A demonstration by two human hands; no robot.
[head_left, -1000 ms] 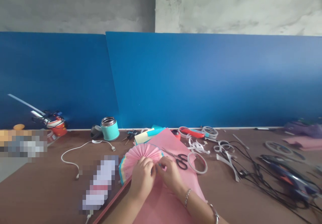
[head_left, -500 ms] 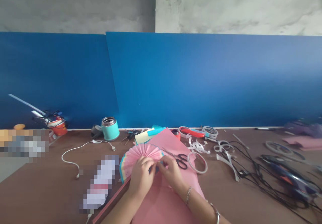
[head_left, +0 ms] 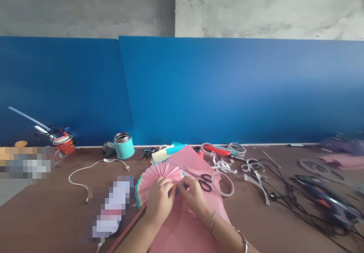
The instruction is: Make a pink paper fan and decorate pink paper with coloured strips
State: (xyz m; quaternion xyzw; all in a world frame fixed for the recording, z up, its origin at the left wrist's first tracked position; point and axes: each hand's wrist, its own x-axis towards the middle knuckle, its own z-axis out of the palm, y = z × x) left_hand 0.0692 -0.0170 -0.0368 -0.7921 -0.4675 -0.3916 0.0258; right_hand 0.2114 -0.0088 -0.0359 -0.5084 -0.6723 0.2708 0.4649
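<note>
The pink paper fan sits on the bench, over the pink sheet, in front of me. Its folding looks done: the pleats are pressed in and spread in an arc, blue and cream along the rim. My left hand has its fingers narrow, pinching the fan near its gathered middle. My right hand bends its fingers in close beside them; I can't tell whether they grip anything. That middle is hidden, so whether any fastening is left there, I can't say. The scissors lie unused on the sheet.

No readable text (anywhere visible).
</note>
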